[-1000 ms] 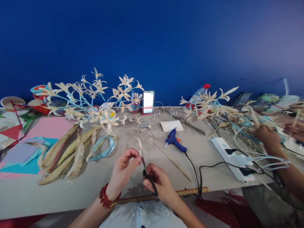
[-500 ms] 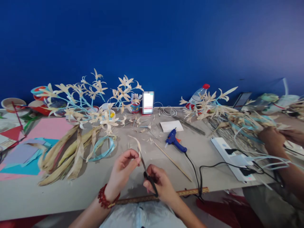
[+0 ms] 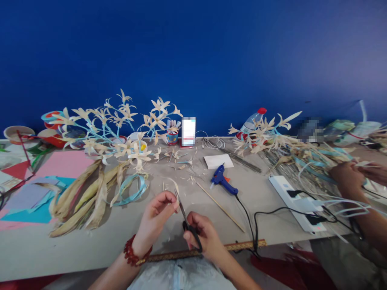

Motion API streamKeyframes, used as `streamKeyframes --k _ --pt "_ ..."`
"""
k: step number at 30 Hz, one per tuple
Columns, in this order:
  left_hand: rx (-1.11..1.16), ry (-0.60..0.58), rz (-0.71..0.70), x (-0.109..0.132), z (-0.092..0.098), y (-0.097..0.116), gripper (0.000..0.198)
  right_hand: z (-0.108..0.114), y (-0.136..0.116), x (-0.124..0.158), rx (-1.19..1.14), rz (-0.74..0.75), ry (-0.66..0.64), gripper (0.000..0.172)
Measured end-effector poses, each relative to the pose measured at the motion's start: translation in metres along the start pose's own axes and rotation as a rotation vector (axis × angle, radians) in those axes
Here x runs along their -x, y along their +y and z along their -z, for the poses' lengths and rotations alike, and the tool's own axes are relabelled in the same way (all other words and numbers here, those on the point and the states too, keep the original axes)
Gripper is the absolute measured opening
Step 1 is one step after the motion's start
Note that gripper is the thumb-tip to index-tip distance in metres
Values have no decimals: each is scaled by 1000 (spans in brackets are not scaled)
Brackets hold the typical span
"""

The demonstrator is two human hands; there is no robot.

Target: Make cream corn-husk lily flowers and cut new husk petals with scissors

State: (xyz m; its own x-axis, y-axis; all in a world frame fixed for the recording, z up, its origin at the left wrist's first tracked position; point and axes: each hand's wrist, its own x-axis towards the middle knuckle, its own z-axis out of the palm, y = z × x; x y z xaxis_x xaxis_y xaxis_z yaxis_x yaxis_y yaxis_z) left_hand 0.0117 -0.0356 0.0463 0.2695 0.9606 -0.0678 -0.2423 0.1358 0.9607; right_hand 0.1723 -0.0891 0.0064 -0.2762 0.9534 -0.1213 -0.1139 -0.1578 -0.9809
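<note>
Between the thumb and fingers of my left hand (image 3: 162,211) is a narrow strip of corn husk (image 3: 174,183), its curved pale end sticking up above the fingertips. My right hand (image 3: 203,235) grips black-handled scissors (image 3: 191,230), whose blades point up and to the left, right against the strip. Just how far the blades are parted is too small to tell. Left of my hands lie dried corn husks (image 3: 87,201) and a loop of light blue ribbon (image 3: 133,189). A thin wooden stick (image 3: 220,206) lies to the right.
A blue glue gun (image 3: 223,179) lies right of centre, its cord running towards a white power strip (image 3: 294,203). Husk flowers (image 3: 102,125) stand at the back left; a phone (image 3: 188,132) leans by the wall. At far right, another person's hands (image 3: 347,177) work among husks.
My hands and the scissors stay almost in place. The husk strip's upper end has shifted slightly, and the other person's hands have moved a little.
</note>
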Motion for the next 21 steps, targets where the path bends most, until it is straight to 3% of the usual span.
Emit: streamKeyframes --k 5,10,17,21 --pt "-5 -6 -10 2 2 0 10 2 -2 -1 31 -20 10 53" --pt "-29 -110 11 2 8 4 11 12 -5 -5 30 -44 58 49" --pt "-252 -237 66 1 12 14 13 9 -35 -24 -119 131 118 35" --pt "-315 -267 53 1 12 17 12 4 -42 -31 -83 132 130 34"
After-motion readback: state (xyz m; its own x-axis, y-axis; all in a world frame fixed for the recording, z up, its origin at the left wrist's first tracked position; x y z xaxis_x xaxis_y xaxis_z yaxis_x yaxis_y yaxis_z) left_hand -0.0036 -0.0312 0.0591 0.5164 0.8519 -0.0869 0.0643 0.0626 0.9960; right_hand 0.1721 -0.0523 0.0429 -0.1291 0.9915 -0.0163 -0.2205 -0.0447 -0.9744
